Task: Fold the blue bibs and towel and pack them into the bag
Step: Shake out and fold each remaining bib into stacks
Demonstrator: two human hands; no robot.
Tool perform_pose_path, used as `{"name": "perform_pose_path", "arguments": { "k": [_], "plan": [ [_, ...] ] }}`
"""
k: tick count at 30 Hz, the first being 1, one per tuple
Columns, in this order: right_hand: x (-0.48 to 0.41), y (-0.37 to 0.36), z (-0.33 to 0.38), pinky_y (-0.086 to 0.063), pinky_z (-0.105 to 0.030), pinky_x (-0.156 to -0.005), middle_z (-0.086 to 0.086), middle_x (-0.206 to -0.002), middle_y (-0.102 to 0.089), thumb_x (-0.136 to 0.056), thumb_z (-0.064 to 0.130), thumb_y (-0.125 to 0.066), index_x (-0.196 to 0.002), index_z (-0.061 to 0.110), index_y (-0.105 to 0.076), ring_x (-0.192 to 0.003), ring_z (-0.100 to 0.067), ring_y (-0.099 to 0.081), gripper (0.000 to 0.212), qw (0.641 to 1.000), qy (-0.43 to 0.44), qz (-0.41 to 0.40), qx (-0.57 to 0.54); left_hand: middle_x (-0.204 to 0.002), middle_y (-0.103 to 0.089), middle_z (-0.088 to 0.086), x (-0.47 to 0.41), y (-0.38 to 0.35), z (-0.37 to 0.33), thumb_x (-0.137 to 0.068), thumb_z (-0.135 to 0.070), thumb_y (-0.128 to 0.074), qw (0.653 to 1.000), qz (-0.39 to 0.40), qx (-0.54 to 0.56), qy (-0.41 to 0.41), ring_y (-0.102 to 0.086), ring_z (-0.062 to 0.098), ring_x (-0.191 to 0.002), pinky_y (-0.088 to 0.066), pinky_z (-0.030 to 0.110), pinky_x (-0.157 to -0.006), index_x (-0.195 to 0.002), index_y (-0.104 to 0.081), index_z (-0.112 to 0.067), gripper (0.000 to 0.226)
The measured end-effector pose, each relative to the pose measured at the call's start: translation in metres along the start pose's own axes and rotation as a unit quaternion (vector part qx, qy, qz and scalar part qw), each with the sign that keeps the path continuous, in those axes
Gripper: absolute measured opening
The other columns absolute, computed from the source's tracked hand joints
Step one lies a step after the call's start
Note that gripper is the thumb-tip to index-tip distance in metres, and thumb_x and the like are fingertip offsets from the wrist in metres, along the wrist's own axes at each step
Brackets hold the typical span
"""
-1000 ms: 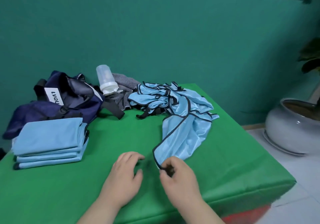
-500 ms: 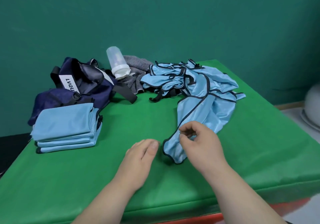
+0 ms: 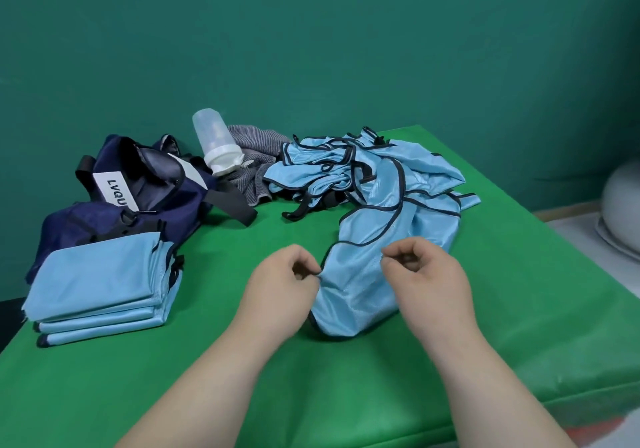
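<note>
1. Green worktop (image 3: 346, 378) stands against a dark teal wall (image 3: 311, 49).
2. At the far left lies a neat stack of folded bibs (image 3: 100, 285), light blue, near the front edge.
3. Just behind the stack sits a navy bag (image 3: 145, 201) with a white label; it is open and slumped, and its black strap reaches to the right.
4. A clear plastic bottle (image 3: 216, 146) with a white cap leans on the bag, cap down.
5. A grey towel (image 3: 256, 170) lies crumpled behind the bottle.
6. The left hand (image 3: 280, 291) is curled, and its grip pinches the left edge of a loose bib (image 3: 360, 285).
7. This bib lies on the worktop between both hands, and its far end runs up into a pile of unfolded bibs (image 3: 346, 170) with dark trim.
8. The right hand (image 3: 426, 281) is curled too; its grip pinches the cloth at the bib's right side.
9. At the right border a grey pot (image 3: 623, 212) stands on the floor.
</note>
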State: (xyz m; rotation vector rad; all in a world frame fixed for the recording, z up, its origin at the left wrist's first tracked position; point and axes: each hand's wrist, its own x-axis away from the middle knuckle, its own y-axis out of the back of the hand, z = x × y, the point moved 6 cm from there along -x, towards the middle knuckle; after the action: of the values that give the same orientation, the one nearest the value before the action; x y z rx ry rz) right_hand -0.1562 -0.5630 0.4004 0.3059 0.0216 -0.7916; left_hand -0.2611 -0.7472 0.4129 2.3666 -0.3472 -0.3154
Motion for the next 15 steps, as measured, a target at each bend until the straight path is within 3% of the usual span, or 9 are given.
{"name": "perform_pose_path", "arguments": {
  "k": [4, 8, 12, 15],
  "plan": [
    [-0.012, 0.009, -0.005, -0.041, -0.017, -0.059, 0.022, -0.072, -0.067, -0.083, 0.013, -0.069, -0.079, 0.026, -0.069, -0.063, 0.002, -0.059, 0.013, 0.999, -0.017, -0.029, -0.03, -0.089, -0.062, -0.006, -0.026, -0.011, -0.003, -0.079, 0.002, -0.052, 1.0, 0.016, 0.012, 0.009, -0.057, 0.014, -0.081, -0.042, 0.025, -0.067, -0.085, -0.058, -0.026, 0.03],
    [-0.02, 0.011, -0.009, -0.04, -0.013, -0.058, 0.023, -0.073, -0.067, -0.084, 0.014, -0.069, -0.081, 0.025, -0.07, -0.064, 0.002, -0.059, 0.011, 0.998, -0.027, -0.03, -0.043, -0.127, -0.05, -0.008, -0.046, -0.033, -0.006, -0.078, 0.009, -0.042, 0.997, 0.07, -0.035, 0.001, -0.047, 0.015, -0.122, -0.037, 0.026, -0.096, -0.124, -0.054, -0.024, 0.058],
    [-0.027, 0.01, -0.013, -0.041, -0.015, -0.06, 0.022, -0.074, -0.067, -0.083, 0.014, -0.07, -0.079, 0.025, -0.069, -0.065, 0.001, -0.06, 0.012, 0.998, -0.031, -0.031, -0.041, -0.128, -0.044, -0.013, -0.061, -0.057, -0.019, -0.089, -0.009, -0.05, 0.993, 0.101, -0.024, -0.05, -0.05, 0.026, -0.122, -0.041, 0.036, -0.095, -0.127, -0.051, -0.03, 0.043],
    [-0.031, 0.009, -0.015, -0.041, -0.013, -0.058, 0.022, -0.076, -0.068, -0.083, 0.015, -0.069, -0.079, 0.025, -0.069, -0.067, 0.0, -0.061, 0.011, 0.999, -0.033, -0.023, -0.037, -0.135, -0.044, -0.014, -0.073, -0.07, -0.024, -0.091, -0.043, -0.062, 0.988, 0.119, -0.056, -0.085, -0.04, 0.01, -0.13, -0.033, 0.029, -0.106, -0.139, -0.044, -0.027, 0.053]
  ]
}}
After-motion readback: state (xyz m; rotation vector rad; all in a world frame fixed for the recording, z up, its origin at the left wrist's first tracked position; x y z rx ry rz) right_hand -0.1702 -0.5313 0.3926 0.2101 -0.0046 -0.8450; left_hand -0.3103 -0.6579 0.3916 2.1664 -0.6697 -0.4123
